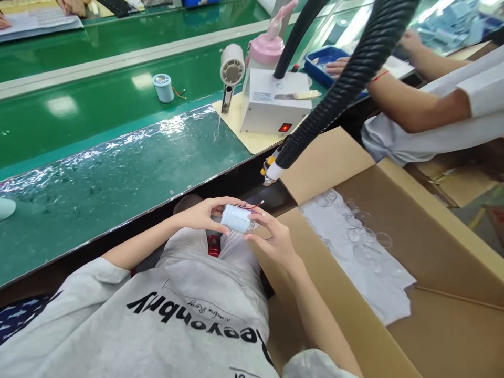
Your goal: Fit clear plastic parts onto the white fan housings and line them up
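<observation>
Above my lap I hold a light-blue wrapped battery pack [236, 218] on its side, with thin red and dark wires ending in a small white connector [262, 202]. My left hand [208, 214] grips its left end between thumb and fingers. At the other end, my right hand [273, 233] has its fingers and thumb closed round the edge. Just above the pack hangs the nozzle [273, 172] of a black corrugated hose [334, 94]. A similar battery pack [163, 88] stands upright on the green bench [157, 152], its wires trailing right.
A white machine box [275, 102] with a lit red switch stands on the bench beside a small handheld fan [232, 65] and a pink-lidded bottle [265, 50]. At my right, an open cardboard box [452, 236] holds clear plastic rings. A co-worker's arms [417, 107] reach near a blue tray [315, 68].
</observation>
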The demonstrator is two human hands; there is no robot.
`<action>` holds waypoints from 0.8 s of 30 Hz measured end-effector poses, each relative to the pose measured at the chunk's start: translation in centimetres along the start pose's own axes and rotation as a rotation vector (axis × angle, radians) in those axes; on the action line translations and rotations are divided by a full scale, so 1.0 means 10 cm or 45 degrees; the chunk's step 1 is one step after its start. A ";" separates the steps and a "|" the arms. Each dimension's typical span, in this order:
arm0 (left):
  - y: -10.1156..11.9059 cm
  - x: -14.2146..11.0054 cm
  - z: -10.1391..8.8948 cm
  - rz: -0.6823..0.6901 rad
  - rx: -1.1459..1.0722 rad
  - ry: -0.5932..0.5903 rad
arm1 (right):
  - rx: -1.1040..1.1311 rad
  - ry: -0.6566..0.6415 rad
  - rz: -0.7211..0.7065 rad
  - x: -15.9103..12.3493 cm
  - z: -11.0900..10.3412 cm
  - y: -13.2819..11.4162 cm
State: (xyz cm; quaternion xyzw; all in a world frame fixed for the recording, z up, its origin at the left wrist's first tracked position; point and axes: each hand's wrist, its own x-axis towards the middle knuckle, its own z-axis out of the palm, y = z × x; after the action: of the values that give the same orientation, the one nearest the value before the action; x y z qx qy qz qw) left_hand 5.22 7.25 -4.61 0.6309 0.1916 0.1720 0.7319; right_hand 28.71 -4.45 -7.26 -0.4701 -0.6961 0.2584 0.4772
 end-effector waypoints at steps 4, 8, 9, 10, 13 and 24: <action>0.14 -0.18 0.07 0.130 0.038 -0.057 | 0.002 -0.075 0.115 0.00 -0.01 -0.26; 0.20 -0.29 0.09 0.223 0.141 -0.063 | 0.061 -0.071 0.173 0.03 0.00 -0.44; 0.20 -0.31 0.09 0.256 0.175 -0.061 | 0.096 -0.073 0.190 0.05 0.00 -0.48; 0.21 -0.32 0.08 0.294 0.210 -0.059 | 0.135 -0.081 0.207 0.06 0.00 -0.51; 0.22 -0.36 0.08 0.367 0.315 -0.043 | 0.228 -0.091 0.263 0.09 0.00 -0.58; 0.26 -0.44 0.10 0.310 0.405 -0.017 | 0.485 -0.056 0.554 0.10 0.04 -0.67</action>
State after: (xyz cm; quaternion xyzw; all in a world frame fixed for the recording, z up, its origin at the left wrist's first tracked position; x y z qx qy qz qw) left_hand 1.86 4.61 -1.62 0.7582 0.1338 0.2227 0.5980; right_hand 25.52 -6.32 -1.56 -0.5044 -0.5281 0.4910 0.4749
